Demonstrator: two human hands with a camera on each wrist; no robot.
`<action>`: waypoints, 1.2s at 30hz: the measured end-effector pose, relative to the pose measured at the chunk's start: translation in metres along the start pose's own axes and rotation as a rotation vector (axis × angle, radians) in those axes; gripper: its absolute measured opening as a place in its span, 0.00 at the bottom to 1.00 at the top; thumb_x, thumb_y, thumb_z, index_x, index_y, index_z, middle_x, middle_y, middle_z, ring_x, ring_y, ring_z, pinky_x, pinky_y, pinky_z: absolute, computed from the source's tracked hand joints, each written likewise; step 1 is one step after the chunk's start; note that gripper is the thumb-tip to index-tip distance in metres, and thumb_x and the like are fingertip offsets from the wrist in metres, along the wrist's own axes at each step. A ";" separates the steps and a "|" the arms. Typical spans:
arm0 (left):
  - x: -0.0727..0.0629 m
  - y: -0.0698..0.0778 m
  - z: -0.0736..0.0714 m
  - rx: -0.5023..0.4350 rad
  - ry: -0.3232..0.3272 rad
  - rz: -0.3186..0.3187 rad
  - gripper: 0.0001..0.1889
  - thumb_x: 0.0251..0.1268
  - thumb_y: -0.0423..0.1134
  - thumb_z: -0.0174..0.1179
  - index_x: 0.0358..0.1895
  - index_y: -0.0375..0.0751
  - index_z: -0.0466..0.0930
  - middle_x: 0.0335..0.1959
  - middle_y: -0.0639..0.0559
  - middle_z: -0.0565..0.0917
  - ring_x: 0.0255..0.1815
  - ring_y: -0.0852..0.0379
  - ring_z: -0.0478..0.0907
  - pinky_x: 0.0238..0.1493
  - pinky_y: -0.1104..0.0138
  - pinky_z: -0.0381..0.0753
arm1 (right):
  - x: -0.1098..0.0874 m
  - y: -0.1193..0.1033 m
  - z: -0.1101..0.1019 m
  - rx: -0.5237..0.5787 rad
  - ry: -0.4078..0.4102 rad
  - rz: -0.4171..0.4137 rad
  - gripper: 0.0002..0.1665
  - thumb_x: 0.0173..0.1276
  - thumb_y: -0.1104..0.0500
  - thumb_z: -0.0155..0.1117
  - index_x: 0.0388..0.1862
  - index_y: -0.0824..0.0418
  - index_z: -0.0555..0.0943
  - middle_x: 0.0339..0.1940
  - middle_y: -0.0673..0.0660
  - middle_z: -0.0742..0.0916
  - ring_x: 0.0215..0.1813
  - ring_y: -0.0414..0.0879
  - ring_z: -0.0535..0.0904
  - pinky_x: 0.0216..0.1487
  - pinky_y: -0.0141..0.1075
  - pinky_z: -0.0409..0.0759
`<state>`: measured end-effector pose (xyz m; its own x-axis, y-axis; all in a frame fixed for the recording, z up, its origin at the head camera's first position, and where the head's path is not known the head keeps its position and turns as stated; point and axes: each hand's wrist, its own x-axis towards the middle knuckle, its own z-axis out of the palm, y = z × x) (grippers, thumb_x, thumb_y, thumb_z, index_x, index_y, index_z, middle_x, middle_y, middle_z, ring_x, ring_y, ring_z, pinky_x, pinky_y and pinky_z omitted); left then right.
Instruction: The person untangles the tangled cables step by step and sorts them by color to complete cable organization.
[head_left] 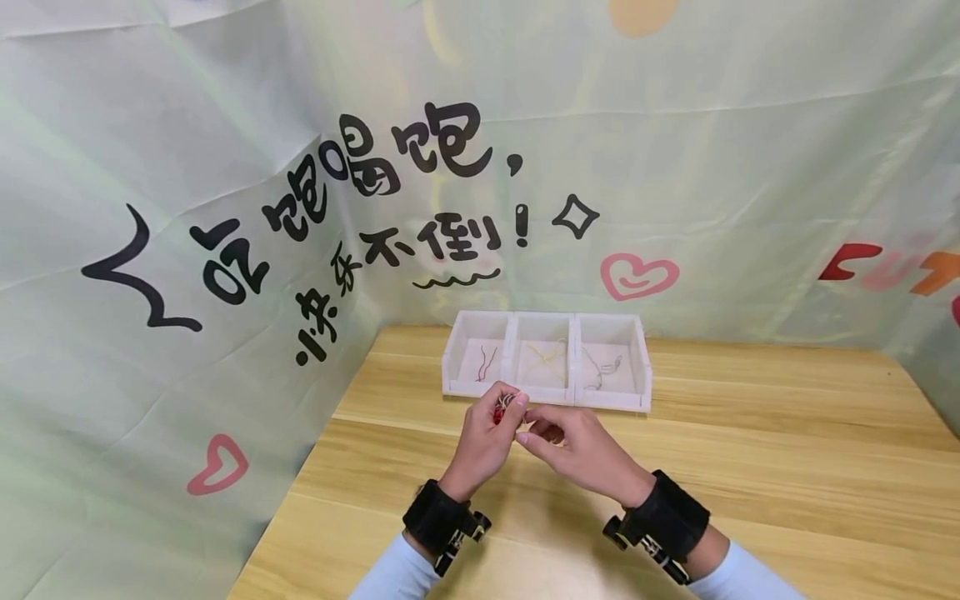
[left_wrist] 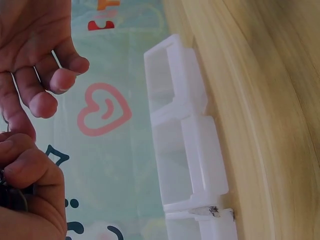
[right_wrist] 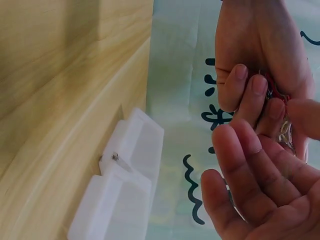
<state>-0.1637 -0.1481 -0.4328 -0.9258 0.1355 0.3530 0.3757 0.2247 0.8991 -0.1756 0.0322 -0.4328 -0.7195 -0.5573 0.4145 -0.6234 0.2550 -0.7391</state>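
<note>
My left hand (head_left: 483, 442) grips a small tangled bunch of thin wires (head_left: 504, 407), red and silvery in the head view, with pale yellow showing too in the right wrist view. Curled fingers cover much of it. Close against it on the right, my right hand (head_left: 581, 446) has thumb and index fingertip at the bunch, pinching a fine strand that shows faintly between the hands. Its other fingers (right_wrist: 245, 170) are spread and loosely bent. Both hands are raised in front of the white three-part bin (head_left: 546, 393).
Red strands (head_left: 486, 364) lie in the left compartment, yellow strands (head_left: 546, 357) in the middle, grey ones (head_left: 602, 368) in the right. The bin stands at the back of the wooden table (head_left: 750, 433), before a printed cloth backdrop (head_left: 750, 183). Each wrist wears a black camera strap (head_left: 670, 512).
</note>
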 end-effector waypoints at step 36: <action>-0.005 -0.015 0.001 0.004 0.032 -0.006 0.10 0.76 0.41 0.59 0.47 0.37 0.84 0.19 0.56 0.67 0.18 0.61 0.62 0.21 0.70 0.61 | -0.008 0.011 -0.024 0.236 0.270 0.285 0.12 0.81 0.58 0.53 0.43 0.64 0.81 0.25 0.57 0.77 0.23 0.43 0.68 0.25 0.33 0.68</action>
<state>-0.1651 -0.1513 -0.4484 -0.9287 0.1028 0.3563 0.3707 0.2288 0.9001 -0.1836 0.0581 -0.4316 -0.9258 -0.2572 0.2770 -0.3244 0.1645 -0.9315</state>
